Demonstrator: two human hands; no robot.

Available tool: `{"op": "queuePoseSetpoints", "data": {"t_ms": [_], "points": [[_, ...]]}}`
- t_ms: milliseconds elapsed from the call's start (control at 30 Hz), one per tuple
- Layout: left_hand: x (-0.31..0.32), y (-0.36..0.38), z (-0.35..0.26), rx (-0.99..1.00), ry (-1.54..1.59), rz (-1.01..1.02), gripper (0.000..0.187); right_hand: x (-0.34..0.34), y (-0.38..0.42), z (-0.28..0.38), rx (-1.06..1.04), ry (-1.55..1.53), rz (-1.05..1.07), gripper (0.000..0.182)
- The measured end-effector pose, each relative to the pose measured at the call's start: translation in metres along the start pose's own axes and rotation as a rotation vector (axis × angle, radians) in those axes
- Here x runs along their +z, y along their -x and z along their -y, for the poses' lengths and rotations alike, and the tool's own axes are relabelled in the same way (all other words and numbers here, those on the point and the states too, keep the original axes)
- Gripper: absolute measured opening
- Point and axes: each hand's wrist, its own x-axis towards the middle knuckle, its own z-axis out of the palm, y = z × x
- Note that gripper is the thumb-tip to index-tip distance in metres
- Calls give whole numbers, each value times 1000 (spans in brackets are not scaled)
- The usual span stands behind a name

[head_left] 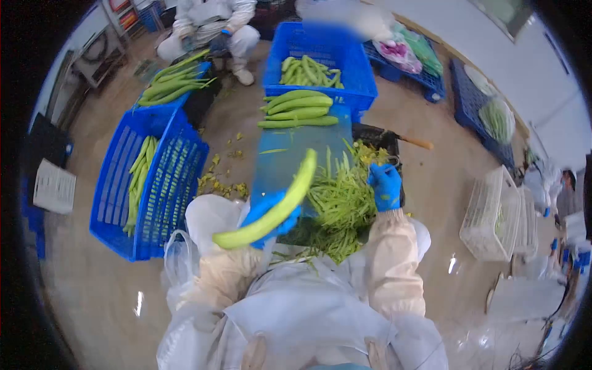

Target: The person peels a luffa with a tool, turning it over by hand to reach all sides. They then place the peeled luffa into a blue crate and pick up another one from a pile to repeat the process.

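My left hand, in a blue glove, is wrapped round a long, curved, pale green gourd above the near edge of the blue board. To the right, my gloved right hand has its fingers pressed together beside a heap of green peelings. A small looped thing shows at its fingertips, too small to name. Several darker green gourds lie side by side across the far end of the board.
A blue crate with gourds stands beyond the board, another blue crate at left. A wooden handle juts out on the right. White crates stand farther right. A person in white sits at the upper left.
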Motion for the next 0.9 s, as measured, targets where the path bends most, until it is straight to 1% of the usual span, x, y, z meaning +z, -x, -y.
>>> {"op": "queuePoseSetpoints", "data": {"t_ms": [33, 67, 100, 133, 167, 200, 233, 267, 300, 333, 367, 400, 467, 500, 567, 600, 667, 700, 733, 800, 833, 867, 900], "points": [[-20, -10, -10, 89, -10, -7, 36, 0, 8, -2, -19, 52, 30, 18], [-43, -18, -24, 185, -23, -19, 36, 2, 17, 2, 31, 125, 24, 18], [-45, -12, -38, 230, -11, -43, 36, -10, 14, -13, 7, 43, 106, 17], [-45, -6, -53, 250, 39, -140, 34, -11, 21, -11, 69, 50, 60, 17], [-46, 1, -69, 276, 92, -233, 31, -21, 19, -18, 125, -13, 31, 17], [-67, -3, -77, 328, 134, -285, 35, -27, 21, -17, 186, -49, 58, 18], [-93, -2, -86, 450, 181, -269, 37, -36, 23, -21, 198, -28, 34, 19], [-114, 5, -99, 561, 224, -247, 40, -44, 23, -23, 175, -22, 78, 18], [-125, 12, -118, 666, 432, -312, 38, -44, 26, -22, 200, -7, -11, 16], [-143, 22, -137, 783, 411, -367, 36, -45, 27, -22, 201, -3, 6, 16], [-171, 33, -152, 817, 488, -351, 34, -47, 26, -22, 217, -13, -7, 15], [-199, 40, -162, 906, 468, -330, 33, -49, 26, -23, 232, -26, -24, 14], [-196, 58, -177, 958, 610, -391, 32, -56, 20, -27, 238, -43, 25, 13], [-193, 65, -182, 971, 613, -393, 32, -56, 18, -29, 249, -41, 9, 12], [-187, 81, -192, 1023, 531, -336, 33, -54, 12, -38, 260, -55, -22, 9], [-177, 88, -197, 1035, 531, -340, 33, -52, 9, -41, 264, -55, -10, 9], [-157, 98, -205, 1032, 404, -321, 35, -49, 9, -42, 302, -99, -61, 7], [-162, 104, -210, 999, 324, -412, 36, -45, 11, -39, 322, -62, -66, 7], [-166, 108, -215, 1004, 324, -411, 36, -45, 9, -40, 320, -62, -61, 7], [-167, 117, -223, 1089, 294, -243, 35, -47, 7, -47, 272, -98, 53, 5], [-156, 121, -227, 1155, 251, -318, 35, -50, 5, -50, 263, -128, 161, 4], [-151, 127, -233, 1159, 254, -325, 35, -54, 2, -53, 268, -124, 166, 4], [-149, 132, -243, 1192, 232, -379, 35, -49, 5, -50, 299, -63, 96, 6]]}}
